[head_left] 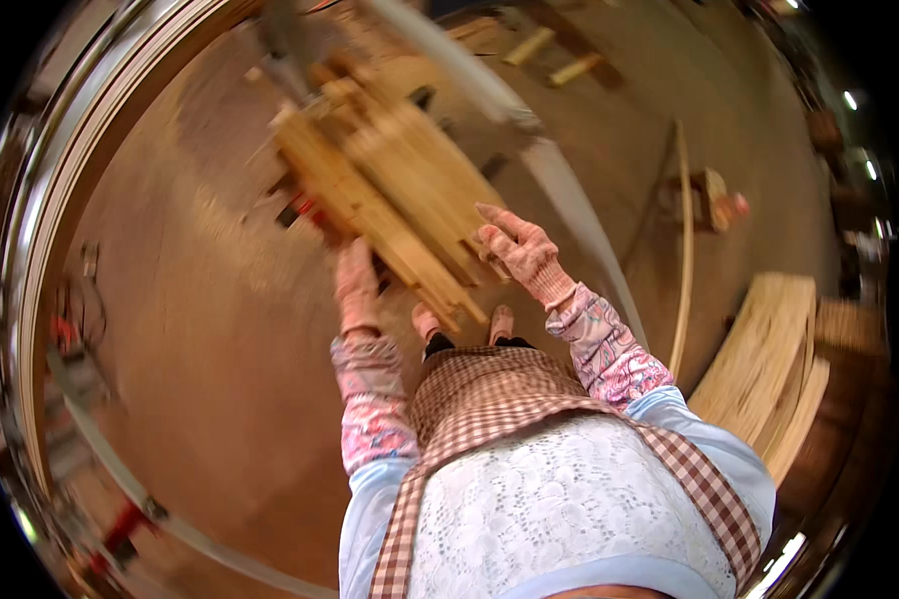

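Note:
A blurred stack of pale wooden boards (410,170) lies at the upper middle, its near ends pointing toward my feet. My left hand (356,285), in a pinkish work glove, is at the left side of the stack. Its fingers point away from me and are smeared by motion. My right hand (524,252), gloved alike, is at the right near corner of the stack. Its fingers are apart, some reaching over the boards' edge; whether they press on the wood cannot be made out. Part of a red object (310,212) shows beside the stack's left side.
A grey curved rail (559,180) passes right of the stack. More boards (759,349) are piled at the right, near a long thin wooden strip (683,250). Short wood pieces (574,70) lie at the far side. A long metal-edged frame (80,190) borders the left.

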A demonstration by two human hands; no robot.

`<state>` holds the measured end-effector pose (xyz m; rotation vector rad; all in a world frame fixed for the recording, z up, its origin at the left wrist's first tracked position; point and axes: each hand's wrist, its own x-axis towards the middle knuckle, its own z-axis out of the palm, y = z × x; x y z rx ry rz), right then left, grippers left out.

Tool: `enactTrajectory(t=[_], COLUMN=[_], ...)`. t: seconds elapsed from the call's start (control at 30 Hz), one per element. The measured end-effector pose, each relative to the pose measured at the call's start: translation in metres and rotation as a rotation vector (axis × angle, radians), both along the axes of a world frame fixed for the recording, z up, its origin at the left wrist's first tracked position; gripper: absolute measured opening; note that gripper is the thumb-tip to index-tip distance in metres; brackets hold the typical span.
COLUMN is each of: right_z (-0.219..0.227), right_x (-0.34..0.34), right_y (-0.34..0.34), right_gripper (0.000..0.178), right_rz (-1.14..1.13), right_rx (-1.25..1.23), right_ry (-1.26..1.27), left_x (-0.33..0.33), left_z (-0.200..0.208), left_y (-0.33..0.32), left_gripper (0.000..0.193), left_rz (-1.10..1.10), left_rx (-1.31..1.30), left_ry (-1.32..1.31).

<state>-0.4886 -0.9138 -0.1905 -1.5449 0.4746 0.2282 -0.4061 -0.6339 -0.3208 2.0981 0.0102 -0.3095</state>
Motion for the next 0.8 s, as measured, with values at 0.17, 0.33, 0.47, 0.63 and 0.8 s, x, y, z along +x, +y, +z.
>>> enactTrajectory(t=[0.17, 0.33, 0.47, 0.63, 0.8], right_z=[0.030, 0.034, 0.008, -0.058, -0.090], right_x=[-0.098, -0.241, -0.382, -0.499, -0.515], right_y=[-0.118, -0.245, -0.299, -0.315, -0.303], right_gripper=[0.039, 0.049, 0.066, 0.058, 0.045], right_rz=[-0.448, -0.567, -0.574, -0.282, -0.592], right_rx=[-0.411, -0.873, -0.927, -0.697, -0.435], right_ry=[-0.048, 0.164, 0.708, 0.749, 0.624], left_x=[-0.053, -0.122, -0.171, -0.247, -0.304], left_z=[0.043, 0.086, 0.100, 0.123, 0.140], left_y=[-0.019, -0.030, -0.059, -0.167, -0.234], left_gripper=[0.054, 0.051, 0.048, 0.043, 0.041], left_rz=[0.170, 0.425, 0.258, 0.068, -0.287], left_rx=[-0.303, -0.281, -0.245, -0.444, -0.650], left_ry=[-0.205, -0.073, -0.200, 0.067, 0.430])
